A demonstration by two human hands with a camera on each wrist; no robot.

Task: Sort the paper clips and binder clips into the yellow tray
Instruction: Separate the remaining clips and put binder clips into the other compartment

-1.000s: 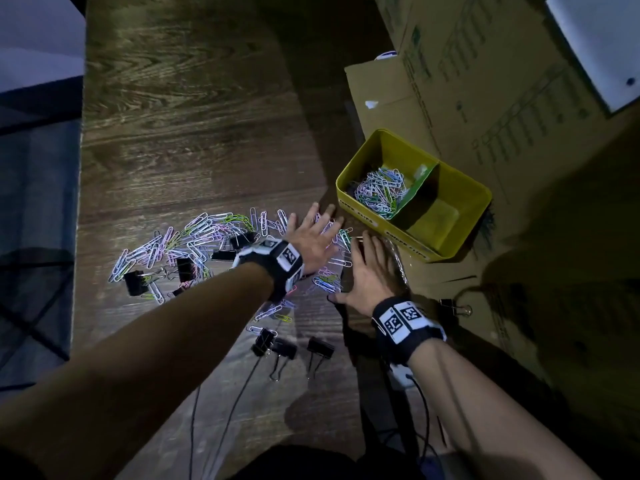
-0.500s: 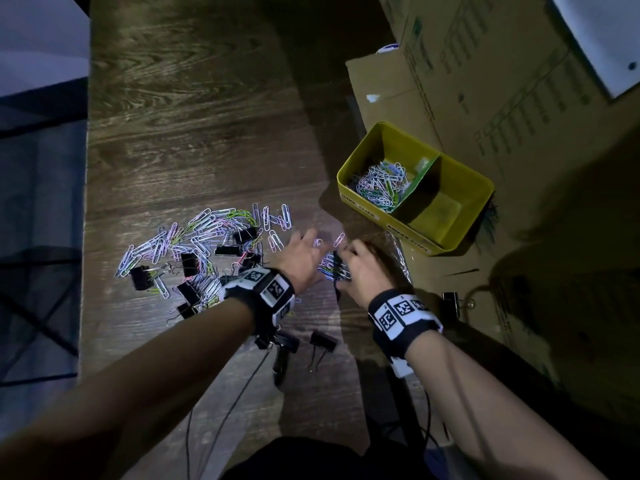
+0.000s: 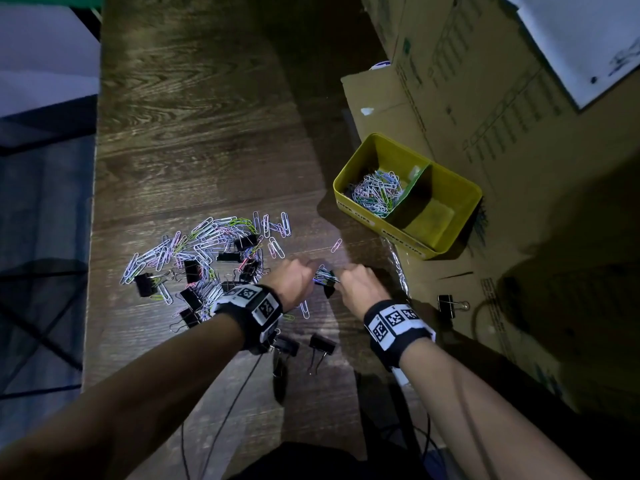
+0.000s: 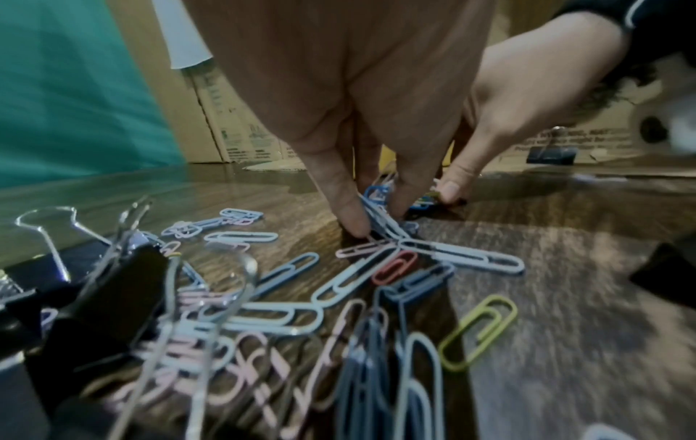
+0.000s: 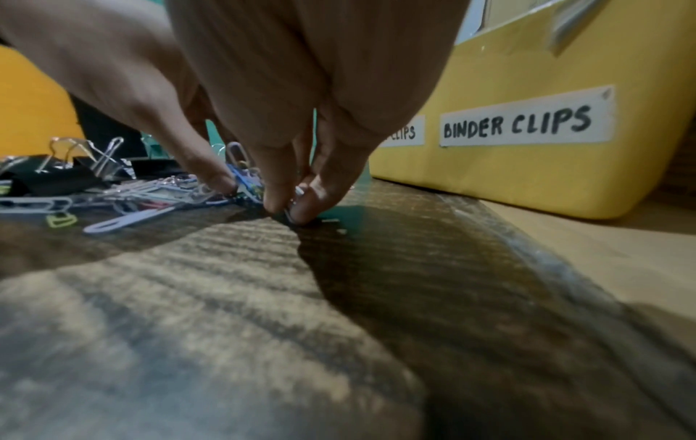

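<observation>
Fingers of both hands curl down onto one small bunch of paper clips (image 3: pixel 325 276) on the wooden table (image 3: pixel 207 133). The left hand (image 3: pixel 292 280) pinches the bunch from its side, fingertips (image 4: pixel 352 221) pressed to the tabletop over blue and white clips. The right hand (image 3: pixel 358 284) closes on the same bunch from the other side, thumb and fingertips (image 5: pixel 277 199) squeezed together around the wire of a clip.

To the left of the hands spreads a loose heap of coloured paper clips (image 3: pixel 207 244) mixed with black binder clips (image 3: pixel 192 271). Two more binder clips (image 3: pixel 322 344) lie nearer the person, between the forearms, and another (image 3: pixel 446 303) sits on the flattened cardboard (image 3: pixel 519 168) to the right.

The yellow tray (image 3: pixel 460 195) stands on that cardboard, just beyond the right hand. Its left compartment holds a pile of sorted paper clips (image 3: pixel 377 194); no clips show in the right one, which is partly in shadow. A white label reading BINDER CLIPS (image 5: pixel 523 122) is stuck on the tray's near wall.
</observation>
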